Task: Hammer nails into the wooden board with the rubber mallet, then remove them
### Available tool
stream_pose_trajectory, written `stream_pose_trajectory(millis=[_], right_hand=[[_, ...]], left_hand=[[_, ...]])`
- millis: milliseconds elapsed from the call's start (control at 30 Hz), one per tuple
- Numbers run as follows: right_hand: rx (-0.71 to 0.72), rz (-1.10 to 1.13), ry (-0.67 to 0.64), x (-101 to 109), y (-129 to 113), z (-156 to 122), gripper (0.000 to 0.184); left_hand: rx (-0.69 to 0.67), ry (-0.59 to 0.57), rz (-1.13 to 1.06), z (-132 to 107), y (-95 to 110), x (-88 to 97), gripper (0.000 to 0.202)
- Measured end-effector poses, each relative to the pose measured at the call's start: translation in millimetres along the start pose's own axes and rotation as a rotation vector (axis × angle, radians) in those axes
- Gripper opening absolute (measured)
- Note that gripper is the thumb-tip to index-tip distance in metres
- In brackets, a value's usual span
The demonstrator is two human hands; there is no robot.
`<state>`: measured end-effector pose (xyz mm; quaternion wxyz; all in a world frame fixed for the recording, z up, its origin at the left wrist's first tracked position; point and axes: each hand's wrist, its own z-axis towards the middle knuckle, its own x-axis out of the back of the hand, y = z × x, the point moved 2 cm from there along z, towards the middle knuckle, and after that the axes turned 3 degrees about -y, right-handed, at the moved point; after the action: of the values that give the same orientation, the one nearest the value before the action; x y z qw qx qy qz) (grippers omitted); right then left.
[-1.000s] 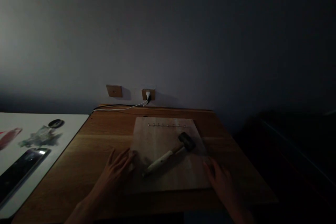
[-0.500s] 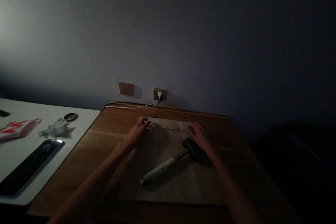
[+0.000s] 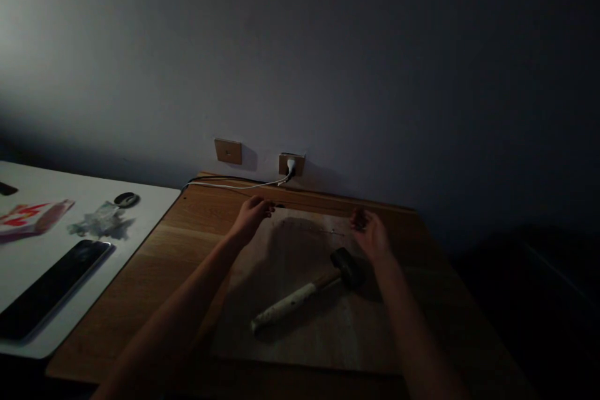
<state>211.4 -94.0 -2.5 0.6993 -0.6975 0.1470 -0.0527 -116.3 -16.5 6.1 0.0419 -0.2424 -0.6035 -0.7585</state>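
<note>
A pale wooden board lies on the wooden table, with a row of tiny shiny points near its far edge; they are too small to name. My left hand is just above the board's far left corner, its fingers curled toward the thumb. Over the far right part is my right hand, also with bent fingers. Whatever either hand may be pinching is too small and dark to make out. Between my forearms a mallet with a dark head and a pale, worn handle rests diagonally on the board.
The wooden table meets a grey wall with a socket, a plugged-in cable and another wall plate. On the white surface at left lie a phone, a crumpled clear bag, a red-and-white packet and a dark ring-shaped object.
Both hands have risen off the board and moved slightly apart, my right hand farther right. My left hand's shadow now falls over the row of points. The mallet stays where it was.
</note>
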Motion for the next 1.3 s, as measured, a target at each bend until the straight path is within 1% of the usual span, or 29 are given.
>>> stream_pose_trajectory(millis=[67, 133, 200, 267, 300, 333, 400, 433, 500, 567, 600, 633, 733, 800, 867, 933, 1067, 1100, 1167, 1233, 1300], right_hand=[[-0.028, -0.161, -0.014, -5.9, 0.1, 2.1, 0.035], [-0.042, -0.345, -0.027, -12.8, 0.6, 0.5, 0.031], [-0.014, -0.644, -0.09, -20.3, -0.1, -2.9, 0.024], [0.037, -0.924, -0.167, -26.7, -2.8, -5.7, 0.017], [0.058, -1.017, -0.197, -29.1, -5.0, -6.4, 0.015], [0.073, -1.057, -0.211, -30.8, -8.0, -6.6, 0.013], [0.096, -0.987, -0.174, -32.1, -16.6, -6.7, 0.008], [0.103, -0.88, -0.142, -32.2, -21.5, -7.2, 0.009], [0.088, -0.563, -0.092, -32.1, -30.4, -10.0, 0.015], [0.044, -0.278, -0.103, -33.5, -35.6, -15.0, 0.026], [0.024, -0.206, -0.128, -35.1, -36.6, -17.4, 0.03], [0.015, -0.208, -0.154, -36.9, -36.3, -19.3, 0.035], [0.016, -0.416, -0.184, -43.2, -28.8, -18.9, 0.043], [0.024, -0.589, -0.18, -47.9, -20.2, -14.8, 0.041], [0.032, -0.691, -0.182, -53.4, -12.1, -10.9, 0.031], [0.041, -0.783, -0.198, -59.3, -7.1, -9.1, 0.024], [0.071, -0.883, -0.236, -67.2, -11.1, -8.3, 0.018], [0.088, -0.889, -0.232, -67.3, -14.7, -7.7, 0.015], [0.123, -0.797, -0.203, -65.0, -23.0, -6.2, 0.011], [0.136, -0.642, -0.181, -61.2, -29.5, -5.7, 0.02], [0.121, -0.549, -0.189, -59.6, -31.2, -6.8, 0.033]], left_hand=[[0.03, -0.026, 0.004, 0.3, -0.9, -4.7, 0.032], [0.057, -0.065, 0.049, -1.9, -1.2, -8.4, 0.031], [0.066, -0.102, 0.124, -5.5, -0.2, -11.0, 0.024], [0.047, -0.136, 0.209, -8.9, 2.4, -13.4, 0.018], [0.03, -0.156, 0.248, -10.0, 4.0, -14.8, 0.019], [0.013, -0.177, 0.281, -10.7, 5.7, -16.4, 0.018], [-0.017, -0.225, 0.325, -10.4, 8.8, -19.3, 0.009], [-0.03, -0.247, 0.335, -9.5, 10.3, -20.3, 0.005], [-0.051, -0.273, 0.333, -6.2, 13.5, -20.7, 0.004], [-0.062, -0.265, 0.306, -1.0, 17.3, -19.2, 0.006], [-0.062, -0.245, 0.286, 2.2, 19.4, -18.0, 0.009], [-0.058, -0.215, 0.261, 5.8, 21.2, -16.8, 0.01], [-0.023, -0.115, 0.163, 16.1, 24.1, -15.5, 0.02], [0.013, -0.094, 0.097, 19.6, 22.5, -17.9, 0.031], [0.047, -0.115, 0.062, 18.4, 18.5, -22.1, 0.035], [0.073, -0.155, 0.072, 13.0, 13.9, -26.9, 0.031], [0.084, -0.222, 0.166, 0.2, 10.1, -34.7, 0.008], [0.077, -0.229, 0.188, -1.5, 10.9, -36.1, 0.009], [0.058, -0.24, 0.216, -2.3, 14.2, -38.2, 0.01], [0.039, -0.247, 0.217, -0.6, 18.7, -39.5, 0.007], [0.031, -0.241, 0.197, 2.2, 23.1, -39.8, 0.013]])
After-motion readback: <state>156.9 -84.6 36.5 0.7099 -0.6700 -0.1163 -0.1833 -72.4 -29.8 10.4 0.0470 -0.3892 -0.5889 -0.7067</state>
